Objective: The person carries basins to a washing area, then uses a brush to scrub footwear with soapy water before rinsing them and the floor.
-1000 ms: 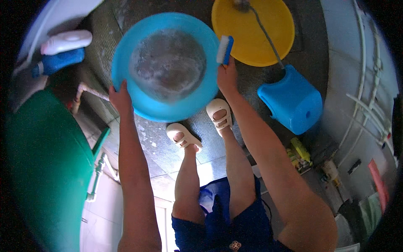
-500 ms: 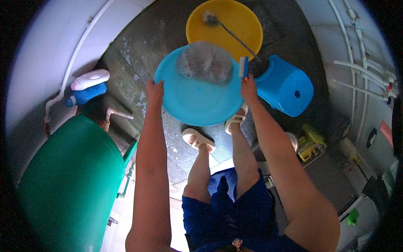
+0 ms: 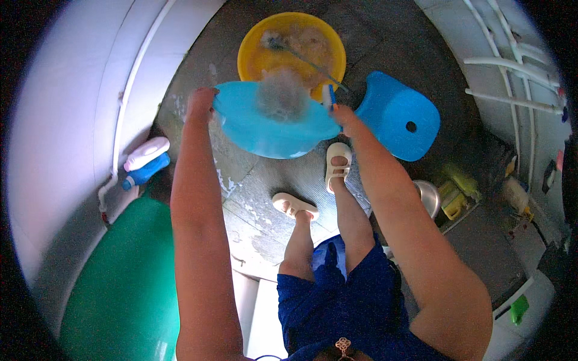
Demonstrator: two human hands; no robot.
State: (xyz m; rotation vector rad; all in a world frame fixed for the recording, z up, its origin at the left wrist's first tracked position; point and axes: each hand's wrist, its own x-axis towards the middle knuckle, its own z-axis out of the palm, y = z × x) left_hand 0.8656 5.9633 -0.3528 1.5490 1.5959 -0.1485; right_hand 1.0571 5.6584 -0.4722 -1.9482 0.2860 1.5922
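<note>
My left hand (image 3: pixel 201 103) grips the rim of a light blue basin (image 3: pixel 250 129) on its left side. On the basin's right side my right hand (image 3: pixel 344 117) holds the rim along with a blue scrub brush with white bristles (image 3: pixel 329 96). The basin is tilted away from me, and blurred greyish sudsy water (image 3: pixel 282 90) spills over its far side into a yellow basin (image 3: pixel 251 60) on the floor. Sudsy water shows in the yellow basin, with a long-handled brush (image 3: pixel 304 59) lying across it.
A blue plastic stool (image 3: pixel 392 111) lies right of the basins. Two bottles (image 3: pixel 145 154) are by the left wall near a green barrel (image 3: pixel 123 277). White pipes (image 3: pixel 512 106) run along the right wall. A steel bowl (image 3: pixel 427 197) and yellow containers (image 3: pixel 454 204) sit at the right.
The blue basin has been tipped from nearly level to steeply tilted over the yellow basin. Its water has shifted to the far rim and out, and suds now show in the yellow basin.
</note>
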